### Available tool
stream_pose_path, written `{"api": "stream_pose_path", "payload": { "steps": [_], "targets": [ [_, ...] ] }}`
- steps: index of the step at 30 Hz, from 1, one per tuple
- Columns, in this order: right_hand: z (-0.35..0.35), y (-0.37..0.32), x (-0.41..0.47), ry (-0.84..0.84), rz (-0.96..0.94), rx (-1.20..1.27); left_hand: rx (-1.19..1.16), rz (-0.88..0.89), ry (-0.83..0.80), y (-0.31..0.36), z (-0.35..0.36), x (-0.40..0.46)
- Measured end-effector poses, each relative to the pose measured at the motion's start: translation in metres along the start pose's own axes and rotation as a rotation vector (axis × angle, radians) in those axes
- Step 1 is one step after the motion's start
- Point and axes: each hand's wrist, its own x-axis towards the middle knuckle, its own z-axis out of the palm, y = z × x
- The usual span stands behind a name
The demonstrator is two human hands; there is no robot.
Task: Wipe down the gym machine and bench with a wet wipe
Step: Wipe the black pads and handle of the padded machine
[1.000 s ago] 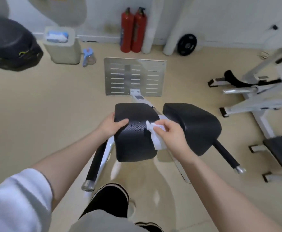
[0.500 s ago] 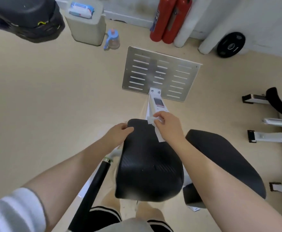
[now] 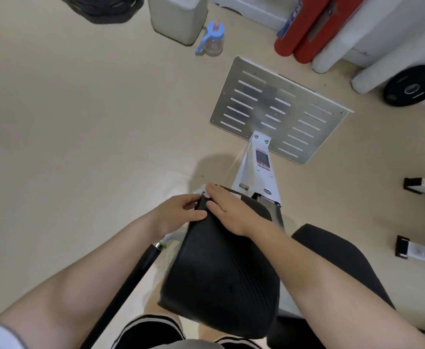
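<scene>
Left to right: a black foam-sleeved handle bar [image 3: 128, 285] with a chrome collar runs diagonally beside the left forearm. The left hand [image 3: 178, 215] rests on the far left edge of the left black pad [image 3: 221, 280], thumb laid across the top, fingers curled over the rim, gripping it. The pad is rounded vinyl with a fine ribbed, carbon-weave texture. The right hand [image 3: 229, 212] lies flat on the pad's far corner, fingers straight and pressed down; only a small white sliver of the wet wipe [image 3: 208, 195] shows at the fingertips, the rest hidden under the palm. Beyond, a white steel beam [image 3: 258, 175] bears a red-and-black label, its writing unreadable, and bolts to a slotted brushed-metal footplate [image 3: 279, 109]. A second black pad [image 3: 344, 268] sits to the right. Along the wall: a blue-lidded clear jug [image 3: 212, 39], two red extinguishers [image 3: 307, 28], a black weight plate [image 3: 411, 86]
</scene>
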Motion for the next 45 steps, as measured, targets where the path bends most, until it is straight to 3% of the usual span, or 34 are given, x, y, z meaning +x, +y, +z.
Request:
{"api": "stream_pose_path", "payload": {
  "steps": [8,14,21,24,28,34,37,42,45],
  "targets": [
    [-0.010,0.072,-0.075,0.060,0.252,0.235,0.045,-0.059,0.245,0.004,0.018,-0.009],
    [-0.001,0.060,-0.062,0.116,0.206,0.329,0.168,-0.130,0.407,0.003,0.029,-0.019],
    [0.013,-0.023,-0.017,-0.072,-0.109,0.110,0.033,-0.116,0.278,-0.007,0.033,-0.059],
    [0.019,-0.019,-0.010,-0.079,-0.166,0.034,-0.052,-0.087,0.296,-0.012,0.038,-0.072],
    [0.010,0.017,-0.023,-0.002,-0.136,-0.081,-0.134,-0.057,0.304,-0.013,0.044,-0.073],
    [0.006,0.075,-0.052,0.165,0.054,0.019,-0.162,-0.046,0.293,-0.016,0.045,-0.072],
    [0.006,0.065,-0.055,0.184,0.111,0.057,-0.168,-0.039,0.323,-0.019,0.045,-0.072],
    [0.004,0.013,-0.058,0.069,-0.112,0.033,-0.132,-0.034,0.315,-0.017,0.044,-0.074],
    [0.019,-0.012,-0.066,0.007,-0.217,0.029,-0.031,-0.025,0.210,-0.018,0.040,-0.079]
  ]
}}
